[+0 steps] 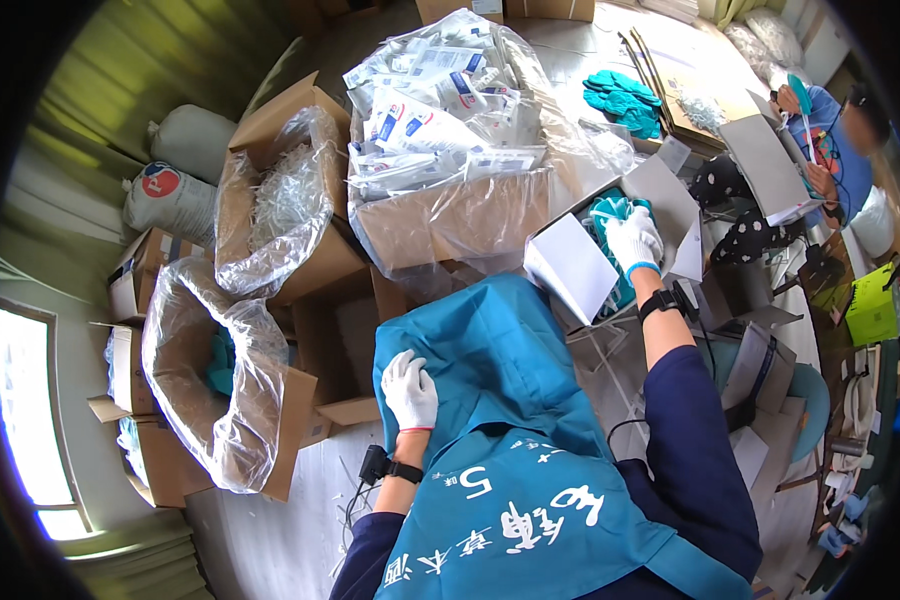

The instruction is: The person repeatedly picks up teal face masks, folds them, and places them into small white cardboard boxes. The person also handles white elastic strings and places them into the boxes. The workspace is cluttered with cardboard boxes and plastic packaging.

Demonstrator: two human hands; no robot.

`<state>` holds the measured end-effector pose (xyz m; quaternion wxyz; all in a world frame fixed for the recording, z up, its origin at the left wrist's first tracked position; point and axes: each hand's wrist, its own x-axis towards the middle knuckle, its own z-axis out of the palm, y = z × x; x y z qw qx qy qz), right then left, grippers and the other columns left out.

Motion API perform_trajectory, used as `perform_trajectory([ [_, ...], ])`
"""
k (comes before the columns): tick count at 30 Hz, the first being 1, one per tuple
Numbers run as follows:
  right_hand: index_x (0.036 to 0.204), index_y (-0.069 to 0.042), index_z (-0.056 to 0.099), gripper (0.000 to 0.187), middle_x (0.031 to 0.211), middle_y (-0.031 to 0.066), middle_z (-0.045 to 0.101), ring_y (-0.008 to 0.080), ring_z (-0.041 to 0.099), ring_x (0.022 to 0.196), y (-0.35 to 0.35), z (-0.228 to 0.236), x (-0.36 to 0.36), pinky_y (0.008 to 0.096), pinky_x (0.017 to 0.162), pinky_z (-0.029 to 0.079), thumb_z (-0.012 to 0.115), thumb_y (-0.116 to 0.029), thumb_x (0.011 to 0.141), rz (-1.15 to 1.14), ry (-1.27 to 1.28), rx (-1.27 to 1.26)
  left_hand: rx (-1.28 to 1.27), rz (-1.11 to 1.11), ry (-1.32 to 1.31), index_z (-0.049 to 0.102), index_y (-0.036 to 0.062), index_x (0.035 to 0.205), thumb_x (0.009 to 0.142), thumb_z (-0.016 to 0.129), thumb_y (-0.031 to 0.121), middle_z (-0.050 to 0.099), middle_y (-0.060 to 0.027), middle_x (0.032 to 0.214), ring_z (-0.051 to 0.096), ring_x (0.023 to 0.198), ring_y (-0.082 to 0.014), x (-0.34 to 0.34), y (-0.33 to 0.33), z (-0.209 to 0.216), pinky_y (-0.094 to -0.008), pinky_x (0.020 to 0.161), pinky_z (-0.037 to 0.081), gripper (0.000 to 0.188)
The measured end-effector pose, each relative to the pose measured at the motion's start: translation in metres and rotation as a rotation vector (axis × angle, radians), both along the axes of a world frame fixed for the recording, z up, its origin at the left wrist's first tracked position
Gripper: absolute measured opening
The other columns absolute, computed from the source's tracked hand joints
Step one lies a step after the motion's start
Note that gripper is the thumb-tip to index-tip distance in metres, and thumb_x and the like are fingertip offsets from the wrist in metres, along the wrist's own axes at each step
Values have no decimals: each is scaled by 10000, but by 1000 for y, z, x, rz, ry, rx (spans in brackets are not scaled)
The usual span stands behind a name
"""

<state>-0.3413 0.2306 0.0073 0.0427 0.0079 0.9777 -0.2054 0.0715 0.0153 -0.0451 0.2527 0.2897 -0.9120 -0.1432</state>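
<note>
My right hand (pixel 634 240), in a white knitted glove, reaches into an open white-and-grey box (pixel 568 262) at the right of my lap. Its fingers curl down onto teal-and-white pieces (pixel 613 212) that fill the box; their exact kind is hard to make out. My left hand (pixel 410 390), gloved too, lies with loosely bent fingers on the teal apron (pixel 500 335) over my lap and holds nothing. Both wrists wear black straps.
A large carton (pixel 450 220) heaped with printed packets stands ahead. Plastic-lined cartons (pixel 232 405) are at left, one holding clear strips. Teal gloves (pixel 622 102) lie beyond the white box. At far right, a person (pixel 838 140) in blue holds a teal-ended piece above another box.
</note>
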Motion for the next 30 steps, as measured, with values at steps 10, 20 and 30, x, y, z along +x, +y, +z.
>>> perform_trajectory([
  [10, 1093, -30, 666, 260, 976, 127, 707, 206, 668, 863, 67, -28, -17, 341, 758, 522, 584, -207, 920, -116, 323, -724, 23, 4, 22, 698, 78, 909, 770, 644, 17, 671, -108, 1142, 588, 1156, -301, -5, 1, 1, -434, 1032, 402, 162],
  [20, 1293, -52, 616, 341, 1242, 138, 670, 274, 643, 1154, 52, 37, 25, 389, 965, 524, 512, -166, 989, 409, -341, -1876, 420, 40, 182, 694, 43, 1022, 827, 716, 106, 685, -123, 1102, 642, 1039, -319, -31, -6, 43, -398, 936, 489, 205],
  [30, 1311, -2, 592, 355, 1153, 110, 688, 226, 642, 1075, -22, 46, 145, 348, 973, 504, 538, -120, 980, 422, -855, -1861, 1344, -331, 586, 617, -22, 1214, 947, 697, 130, 661, -35, 1094, 591, 992, -103, -112, 42, 124, -253, 880, 476, 318],
])
